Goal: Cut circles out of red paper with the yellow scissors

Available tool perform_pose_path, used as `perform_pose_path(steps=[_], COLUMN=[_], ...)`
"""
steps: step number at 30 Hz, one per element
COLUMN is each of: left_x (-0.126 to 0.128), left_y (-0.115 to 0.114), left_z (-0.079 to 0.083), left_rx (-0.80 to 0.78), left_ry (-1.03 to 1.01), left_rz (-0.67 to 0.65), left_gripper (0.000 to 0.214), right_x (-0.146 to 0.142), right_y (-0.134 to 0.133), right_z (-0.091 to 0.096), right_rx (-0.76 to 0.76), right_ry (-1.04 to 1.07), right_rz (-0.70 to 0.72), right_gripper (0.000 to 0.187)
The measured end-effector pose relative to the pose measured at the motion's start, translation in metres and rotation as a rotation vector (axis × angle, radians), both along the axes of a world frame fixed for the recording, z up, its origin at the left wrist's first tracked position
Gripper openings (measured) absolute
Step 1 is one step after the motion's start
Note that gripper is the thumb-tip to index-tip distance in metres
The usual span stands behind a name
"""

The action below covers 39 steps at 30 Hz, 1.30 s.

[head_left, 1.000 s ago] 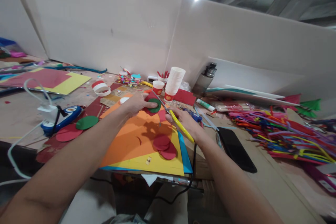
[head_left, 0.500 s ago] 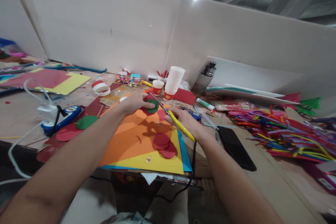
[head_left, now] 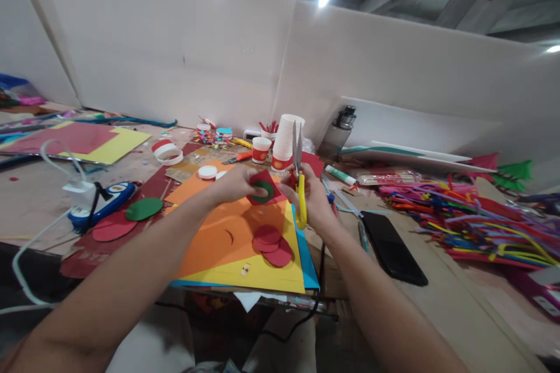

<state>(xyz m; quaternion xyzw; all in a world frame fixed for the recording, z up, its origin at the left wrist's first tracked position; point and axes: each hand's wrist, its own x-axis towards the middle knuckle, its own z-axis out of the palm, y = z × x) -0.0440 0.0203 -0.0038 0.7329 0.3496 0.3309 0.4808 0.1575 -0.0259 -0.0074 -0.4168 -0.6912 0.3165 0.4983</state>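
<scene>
My left hand (head_left: 236, 183) pinches a red paper square (head_left: 273, 196) with a green paper circle (head_left: 263, 189) lying against it, the thumb across the green. Close by on the right, my right hand (head_left: 311, 195) is closed on yellow-handled scissors (head_left: 301, 201), whose blades point up and away from the paper. Below the hands lie orange paper (head_left: 205, 239) and yellow paper (head_left: 271, 282) over a blue sheet (head_left: 308, 262). Several cut red paper circles (head_left: 280, 253) rest there in an overlapping pile, near a small curved red scrap (head_left: 230, 236).
Behind the hands stand a stack of paper cups (head_left: 282, 151), a single cup (head_left: 261, 150) and an orange cutter knife (head_left: 245, 157). To the left are a blue device (head_left: 105, 210) and another green circle (head_left: 144, 208). A black phone (head_left: 394, 247) and many pipe cleaners (head_left: 481, 215) lie right.
The scissors have swung from pointing left at the paper to pointing upward, apart from it. My left hand has lowered slightly to the right, and the red square now shows more fully.
</scene>
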Motion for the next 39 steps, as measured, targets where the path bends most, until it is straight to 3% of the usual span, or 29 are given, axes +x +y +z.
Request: perform_pose_path(steps=[5,9,12,17,19,21,26,33,39], left_x=[0.013,0.013,0.014,0.023,0.03,0.036,0.047,0.043,0.022], left_y=[-0.006,-0.004,-0.005,-0.011,-0.014,-0.016,-0.022,-0.017,0.001], left_z=[-0.003,-0.003,-0.003,-0.009,-0.013,-0.018,-0.023,-0.015,-0.006], left_rx=[0.213,0.222,0.09,-0.241,-0.438,-0.519,-0.471,-0.395,-0.432], left_ry=[0.231,0.313,0.15,-0.331,-0.566,-0.686,-0.677,-0.698,-0.887], left_rz=[0.025,0.036,0.044,0.185,0.094,0.077,0.105,0.177,0.441], left_gripper=[0.006,0.006,0.011,0.036,0.041,0.042,0.038,0.04,0.033], right_x=[-0.005,-0.007,-0.01,-0.016,-0.016,-0.014,-0.013,-0.023,-0.015], right_y=[-0.001,-0.001,0.0,0.001,0.002,0.003,0.005,0.0,-0.002], right_z=[-0.007,-0.008,-0.009,-0.006,-0.005,-0.006,-0.012,-0.006,0.001], right_rx=[0.057,0.075,0.046,-0.007,0.015,0.038,0.076,0.03,0.071], right_ry=[-0.195,-0.31,-0.188,0.182,0.253,0.301,0.363,0.219,-0.146], right_rz=[-0.01,-0.024,-0.039,-0.08,-0.125,-0.167,-0.251,-0.243,-0.173], right_gripper=[0.041,0.039,0.04,0.037,0.036,0.036,0.038,0.038,0.032])
